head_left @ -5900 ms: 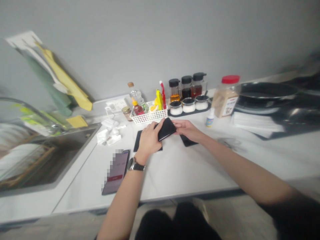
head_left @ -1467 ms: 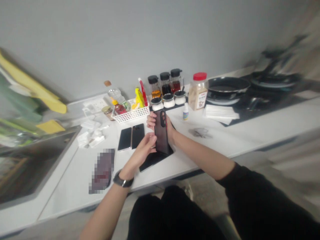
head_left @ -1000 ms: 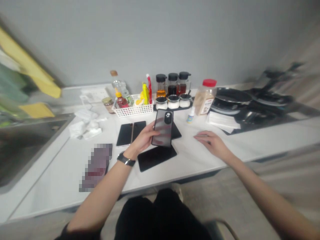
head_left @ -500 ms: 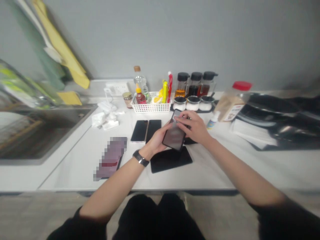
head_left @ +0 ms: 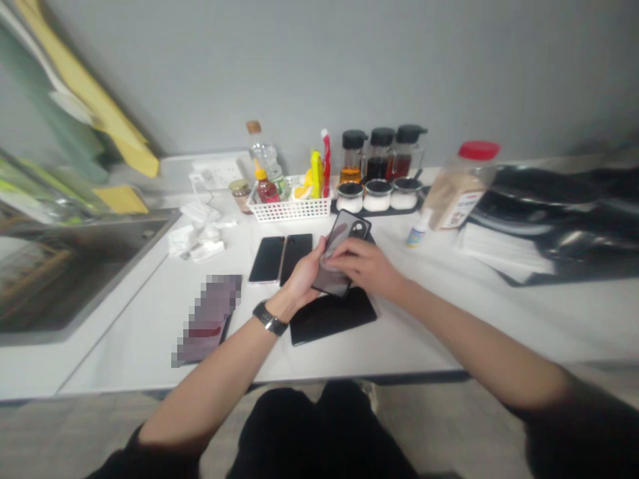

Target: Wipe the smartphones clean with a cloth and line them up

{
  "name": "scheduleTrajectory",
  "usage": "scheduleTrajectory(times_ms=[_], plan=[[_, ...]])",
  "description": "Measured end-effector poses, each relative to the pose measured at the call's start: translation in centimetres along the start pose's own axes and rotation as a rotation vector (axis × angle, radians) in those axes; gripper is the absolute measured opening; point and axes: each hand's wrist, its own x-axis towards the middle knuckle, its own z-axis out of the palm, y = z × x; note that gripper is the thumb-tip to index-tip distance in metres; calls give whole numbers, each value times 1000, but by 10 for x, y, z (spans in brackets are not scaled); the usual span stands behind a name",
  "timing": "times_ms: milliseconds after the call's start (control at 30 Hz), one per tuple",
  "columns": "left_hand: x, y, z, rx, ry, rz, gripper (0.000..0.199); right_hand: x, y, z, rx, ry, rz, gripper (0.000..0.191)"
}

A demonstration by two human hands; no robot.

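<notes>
Moving the right hand (head_left: 372,266) from the camera end of the cased phone (head_left: 330,281), covered half a second earlier, down to the middle of the back, and so exposing the camera cutout (head_left: 358,229). Working now on the flat area below the cutout, judging by the fingertips. Keeping the right fingers pinched narrow against the case; possibly holding a small clear piece, too blurred to confirm. Gripping the phone with the left hand (head_left: 302,276) along its edge, much as before, and tilting it above the tabletop (head_left: 369,352), with the back turned up.

Carrying on the tabletop, beneath the held phone, a black flat device (head_left: 333,318). Showing, to the left, a silver-edged phone (head_left: 266,261) beside a black phone (head_left: 299,256), plus a phone with a pixelated screen (head_left: 210,319) near the left forearm. Lining the rear with a white basket (head_left: 294,211), black-capped pourers (head_left: 381,159) and a red-lidded jar (head_left: 456,193). Flanking these with a sink (head_left: 100,279) at left and a dark pan (head_left: 539,183) at right. Hanging a yellow cloth (head_left: 107,110) against the grey wall (head_left: 259,60).
</notes>
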Motion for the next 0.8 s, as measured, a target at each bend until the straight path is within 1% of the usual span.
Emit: scheduleTrajectory(times_ms=[67, 100, 133, 167, 200, 267, 300, 333, 367, 400, 500, 533, 567, 600, 700, 733, 767, 800], plan=[[2, 2, -1, -21, 12, 92, 48, -1, -12, 12, 44, -126, -71, 28], [2, 3, -1, -29, 17, 92, 49, 0, -14, 14, 45, -143, -73, 27], [1, 4, -1, -33, 24, 57, 50, 1, -12, 12, 35, -120, -54, 27], [0, 4, -1, -31, 26, -3, 52, 2, -8, 6, 12, -58, -14, 26], [-2, 5, -1, -23, 16, -66, 54, 3, -2, -1, -19, 32, 36, 26], [-6, 4, 0, 10, -39, -155, 58, 5, 9, -15, -77, 218, 130, 25], [-7, 4, 1, 26, -70, -177, 59, 5, 11, -19, -94, 281, 161, 25], [-8, 4, 1, 35, -84, -182, 59, 5, 9, -20, -102, 307, 176, 26], [-9, 4, 2, 33, -78, -172, 57, 4, 5, -18, -98, 298, 167, 26], [-9, 5, 3, 18, -58, -147, 54, 3, -1, -13, -86, 247, 136, 27], [-9, 8, 6, -69, -20, -48, 49, 2, -22, 5, -64, -23, -30, 33], [-8, 9, 7, -98, -16, -34, 48, 2, -25, 8, -79, -78, -75, 34], [-8, 9, 7, -120, -11, -40, 48, 3, -26, 7, -104, -86, -99, 36], [-9, 9, 8, -130, -1, -62, 47, 4, -23, 4, -138, -47, -95, 36], [-10, 7, 9, -77, 31, -157, 47, 6, -8, -11, -249, 196, -7, 31], [-11, 6, 9, -53, 39, -171, 47, 6, -4, -13, -278, 255, 14, 30], [-11, 5, 10, -41, 47, -166, 46, 5, -2, -13, -304, 286, 16, 28], [-11, 5, 11, -48, 55, -137, 44, 4, -2, -11, -323, 289, -5, 28]])
